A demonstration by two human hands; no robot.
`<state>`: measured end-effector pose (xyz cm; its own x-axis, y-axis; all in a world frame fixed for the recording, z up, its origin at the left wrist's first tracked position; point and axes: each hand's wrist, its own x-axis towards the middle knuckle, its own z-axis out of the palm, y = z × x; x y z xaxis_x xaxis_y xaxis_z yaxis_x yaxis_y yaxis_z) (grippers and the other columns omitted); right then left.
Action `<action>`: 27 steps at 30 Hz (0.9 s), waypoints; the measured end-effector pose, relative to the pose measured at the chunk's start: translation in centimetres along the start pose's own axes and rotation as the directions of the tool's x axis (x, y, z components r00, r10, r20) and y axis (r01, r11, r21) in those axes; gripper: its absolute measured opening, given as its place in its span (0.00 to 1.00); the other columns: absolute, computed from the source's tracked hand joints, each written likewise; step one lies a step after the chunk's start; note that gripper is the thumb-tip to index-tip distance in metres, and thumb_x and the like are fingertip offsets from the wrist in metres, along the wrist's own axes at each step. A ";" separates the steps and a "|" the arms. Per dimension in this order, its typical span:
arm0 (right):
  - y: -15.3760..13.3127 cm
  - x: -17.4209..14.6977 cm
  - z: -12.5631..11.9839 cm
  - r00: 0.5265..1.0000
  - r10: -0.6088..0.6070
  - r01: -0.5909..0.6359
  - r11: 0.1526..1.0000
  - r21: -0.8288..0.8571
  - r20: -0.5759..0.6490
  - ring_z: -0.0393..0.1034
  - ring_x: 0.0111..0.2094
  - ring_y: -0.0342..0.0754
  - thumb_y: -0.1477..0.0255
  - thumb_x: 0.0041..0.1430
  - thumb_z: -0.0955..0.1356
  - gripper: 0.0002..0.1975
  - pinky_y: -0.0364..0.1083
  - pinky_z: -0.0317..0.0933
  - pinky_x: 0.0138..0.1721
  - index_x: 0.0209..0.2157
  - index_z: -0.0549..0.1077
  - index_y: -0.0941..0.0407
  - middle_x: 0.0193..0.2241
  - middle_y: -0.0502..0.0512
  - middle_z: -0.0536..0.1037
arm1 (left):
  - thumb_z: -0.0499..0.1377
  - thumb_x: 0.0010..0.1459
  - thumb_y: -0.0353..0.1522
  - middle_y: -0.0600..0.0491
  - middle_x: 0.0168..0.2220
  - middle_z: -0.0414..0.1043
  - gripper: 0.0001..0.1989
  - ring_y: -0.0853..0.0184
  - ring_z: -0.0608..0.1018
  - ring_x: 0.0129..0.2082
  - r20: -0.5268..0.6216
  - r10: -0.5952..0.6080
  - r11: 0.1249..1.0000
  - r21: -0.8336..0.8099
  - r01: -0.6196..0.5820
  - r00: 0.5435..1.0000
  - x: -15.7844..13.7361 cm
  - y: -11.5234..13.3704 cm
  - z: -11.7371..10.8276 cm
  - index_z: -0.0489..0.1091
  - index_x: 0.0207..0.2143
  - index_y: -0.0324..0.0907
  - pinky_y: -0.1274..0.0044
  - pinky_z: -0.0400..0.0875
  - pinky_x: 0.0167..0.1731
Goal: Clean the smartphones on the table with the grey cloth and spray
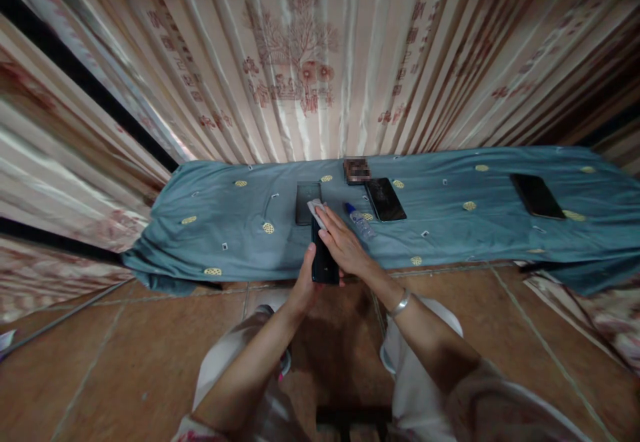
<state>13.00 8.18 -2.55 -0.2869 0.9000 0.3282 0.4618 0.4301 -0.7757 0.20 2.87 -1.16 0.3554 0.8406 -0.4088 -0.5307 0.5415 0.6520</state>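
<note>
My left hand [303, 283] grips a dark smartphone [325, 267] from its side and underneath, above the near edge of the cloth-covered bench. Pressed against the phone's upper end is a folded white wipe [316, 211], pinched under the fingers of my right hand [343, 241]. That hand covers much of the phone's upper face. Just beyond lies a grey, flat, phone-like rectangle [304, 201], partly hidden by the wipe. To the right of my right hand, a small clear bottle with a blue cap [361, 222] rests on its side.
A black smartphone [386, 199] lies behind the bottle, next to a small brown, blurred-out object [357, 171]. Another dark phone [537, 196] lies far right. The blue-green patterned cloth [240, 219] covers the bench before a curtain [305, 42]. Below is tiled floor [165, 342].
</note>
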 end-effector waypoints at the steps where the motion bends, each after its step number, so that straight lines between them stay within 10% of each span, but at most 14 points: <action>1: 0.2 0.0 0.1 1.000 0.019 -0.019 1.000 0.006 -0.002 0.42 0.70 0.49 0.58 0.69 0.54 0.30 0.54 0.38 0.70 0.68 0.51 0.54 0.69 0.54 0.51 | 0.51 0.63 0.47 0.46 0.29 0.77 0.25 0.60 0.80 0.33 0.001 -0.001 1.000 -0.009 0.001 1.000 -0.1 0.3 0.1 0.74 0.43 0.34 0.72 0.75 0.31; 27: 0.5 0.5 -1.6 0.990 0.062 -0.052 0.996 0.077 -0.130 0.64 0.59 0.50 0.61 0.69 0.56 0.23 0.52 0.55 0.61 0.59 0.67 0.51 0.57 0.56 0.72 | 0.50 0.63 0.47 0.45 0.29 0.77 0.24 0.67 0.75 0.21 0.065 0.003 0.998 0.069 -0.008 0.998 -0.4 0.9 0.0 0.72 0.36 0.34 0.76 0.71 0.20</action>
<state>14.45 8.98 -1.94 -0.1464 0.9264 0.3471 0.4101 0.3761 -0.8309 -0.38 3.00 -0.43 0.4030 0.8395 -0.3644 -0.4790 0.5328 0.6977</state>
